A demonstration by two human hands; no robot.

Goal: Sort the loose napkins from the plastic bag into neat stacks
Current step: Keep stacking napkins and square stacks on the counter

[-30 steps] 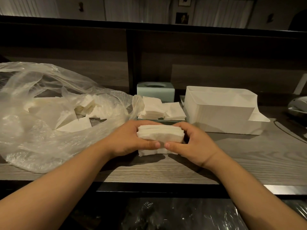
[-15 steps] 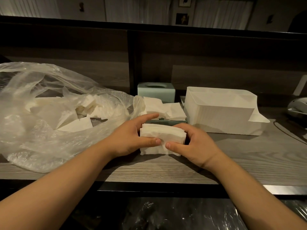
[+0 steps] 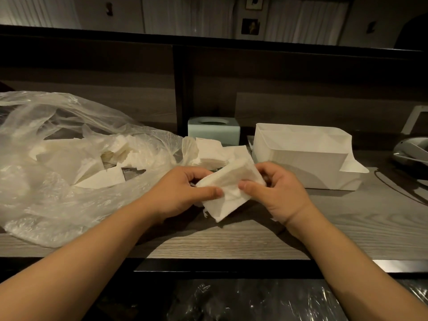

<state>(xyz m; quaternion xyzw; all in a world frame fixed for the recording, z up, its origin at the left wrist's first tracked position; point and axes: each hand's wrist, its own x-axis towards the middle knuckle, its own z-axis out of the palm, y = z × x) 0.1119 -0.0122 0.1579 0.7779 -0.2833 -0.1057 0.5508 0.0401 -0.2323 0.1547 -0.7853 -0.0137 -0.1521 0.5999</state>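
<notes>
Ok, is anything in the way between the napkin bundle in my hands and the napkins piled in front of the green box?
Nothing visible. Both the left hand and right hand grip the napkin bundle, and the piled napkins lie just behind it, before the green box, with no object between.

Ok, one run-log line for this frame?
stage: squaring napkin stack | left hand: grips stack | right hand: grips stack | stack: tilted | plastic bag: loose napkins inside

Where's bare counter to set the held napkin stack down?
Free: wood counter in front of both hands, and the strip right of the right hand, before the white bin. Crowded: plastic bag at left, loose napkins behind the napkin stack.
</notes>
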